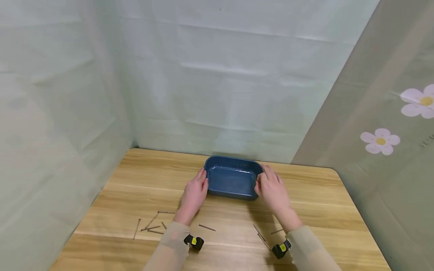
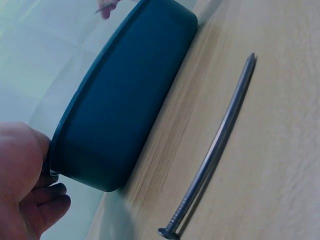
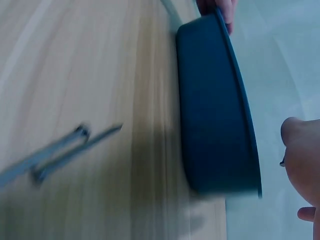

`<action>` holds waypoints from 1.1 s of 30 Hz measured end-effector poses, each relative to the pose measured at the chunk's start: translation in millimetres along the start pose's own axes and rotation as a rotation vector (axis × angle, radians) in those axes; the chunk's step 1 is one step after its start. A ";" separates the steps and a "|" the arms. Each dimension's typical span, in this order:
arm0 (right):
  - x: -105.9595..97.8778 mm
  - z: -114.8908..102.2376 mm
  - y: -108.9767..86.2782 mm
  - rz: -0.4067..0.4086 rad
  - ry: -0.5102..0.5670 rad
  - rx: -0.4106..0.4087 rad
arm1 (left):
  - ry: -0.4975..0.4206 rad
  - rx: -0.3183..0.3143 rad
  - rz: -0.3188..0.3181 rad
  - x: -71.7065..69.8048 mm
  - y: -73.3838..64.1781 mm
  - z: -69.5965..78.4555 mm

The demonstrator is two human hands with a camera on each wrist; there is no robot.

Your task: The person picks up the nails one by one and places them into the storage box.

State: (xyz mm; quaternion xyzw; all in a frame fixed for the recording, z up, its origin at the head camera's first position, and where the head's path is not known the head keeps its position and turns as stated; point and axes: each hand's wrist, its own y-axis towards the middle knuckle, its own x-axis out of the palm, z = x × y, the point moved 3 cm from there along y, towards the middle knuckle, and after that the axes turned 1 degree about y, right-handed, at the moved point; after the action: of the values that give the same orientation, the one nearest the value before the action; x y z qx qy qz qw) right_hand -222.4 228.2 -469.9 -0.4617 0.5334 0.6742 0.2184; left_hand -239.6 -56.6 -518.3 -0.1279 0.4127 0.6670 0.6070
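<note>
A blue rectangular tray (image 1: 234,180) sits at the far side of the table. My left hand (image 1: 194,192) grips its left end, with fingers under the rim in the left wrist view. My right hand (image 1: 274,192) is over the tray's right end. A thin grey nail (image 2: 104,7) is pinched in its fingers, and the nail's dark tip (image 3: 282,162) pokes out beside the thumb in the right wrist view. In front of the tray one loose nail (image 1: 207,227) lies between my arms.
Several nails (image 1: 150,227) lie scattered on the wooden table (image 1: 230,252) by my left forearm. Beside my right wrist are a pair of nails (image 1: 261,237) and another nail (image 1: 277,231). A pale curtain (image 1: 217,94) hangs right behind the table's back edge.
</note>
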 end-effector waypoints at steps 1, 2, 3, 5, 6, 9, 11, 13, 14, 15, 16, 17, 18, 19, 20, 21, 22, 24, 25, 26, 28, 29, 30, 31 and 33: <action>2.4 -2.6 3.5 -0.010 0.000 0.001 | -0.002 -0.002 -0.001 -0.2 0.1 0.8; 4.8 -5.3 7.1 -0.022 0.004 0.002 | -0.002 -0.004 -0.002 -0.1 0.2 1.3; 7.4 -7.9 10.8 -0.033 0.010 0.004 | 0.002 -0.003 -0.002 0.2 0.2 1.4; 12.5 -13.5 18.0 -0.058 0.018 0.009 | 0.002 0.000 0.000 0.7 0.5 1.7; 14.7 -16.5 21.7 -0.075 0.022 0.013 | 0.002 0.003 0.002 1.1 0.6 1.6; 20.9 -25.9 31.9 -0.131 0.033 0.022 | -0.002 0.013 0.007 2.2 0.9 1.9; 25.8 -32.9 39.0 -0.171 0.038 0.026 | -0.008 0.013 0.008 2.3 1.3 2.0; 30.4 -40.6 45.7 -0.207 0.045 0.031 | -0.011 0.011 0.011 2.2 1.6 1.6; 33.1 -44.2 48.9 -0.223 0.049 0.034 | -0.009 0.011 0.010 2.4 1.9 1.1; 35.6 -48.1 51.7 -0.240 0.054 0.040 | -0.008 0.010 0.010 2.3 2.0 0.8; 38.0 -51.7 54.4 -0.252 0.058 0.043 | -0.006 0.010 0.009 2.5 2.2 0.5; 40.4 -55.1 56.9 -0.262 0.058 0.048 | -0.004 0.009 0.008 2.7 2.3 0.2; 42.5 -58.3 59.2 -0.273 0.059 0.054 | -0.002 0.008 0.007 2.7 2.3 0.2; 44.7 -61.3 61.6 -0.282 0.061 0.058 | 0.002 0.007 0.004 3.2 2.4 -0.1; 47.0 -63.9 64.0 -0.296 0.063 0.065 | 0.004 0.005 0.002 3.1 2.5 -0.1; 48.8 -66.3 66.4 -0.306 0.063 0.071 | 0.006 0.004 0.001 2.8 2.4 0.0; 50.1 -68.6 68.8 -0.322 0.064 0.081 | 0.008 0.003 0.002 2.6 2.6 0.2; 52.7 -72.4 73.2 -0.349 0.074 0.104 | 0.014 0.003 0.007 2.7 3.0 0.0; 53.9 -73.9 75.0 -0.363 0.080 0.115 | 0.016 0.003 0.007 3.0 3.3 -0.2; 55.3 -75.2 76.5 -0.380 0.085 0.128 | 0.017 0.005 0.011 2.6 3.2 0.0; 58.2 -77.4 78.9 -0.403 0.091 0.150 | 0.019 0.005 0.014 2.9 3.5 0.0; 60.5 -78.1 79.7 -0.411 0.093 0.158 | 0.020 0.005 0.014 3.0 3.4 0.1; 62.5 -78.9 80.4 -0.420 0.094 0.165 | 0.019 0.004 0.012 3.1 3.2 0.1; 64.7 -79.6 81.3 -0.428 0.094 0.173 | 0.018 0.003 0.010 2.5 2.9 0.5; 68.3 -81.3 83.4 -0.439 0.099 0.183 | 0.020 0.004 0.009 2.1 2.4 0.9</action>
State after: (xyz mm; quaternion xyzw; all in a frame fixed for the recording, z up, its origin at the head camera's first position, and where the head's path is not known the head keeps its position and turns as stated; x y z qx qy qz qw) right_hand -289.1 111.7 -485.6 -0.5774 0.4893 0.5358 0.3742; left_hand -242.0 -54.2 -518.2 -0.1316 0.4208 0.6674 0.6002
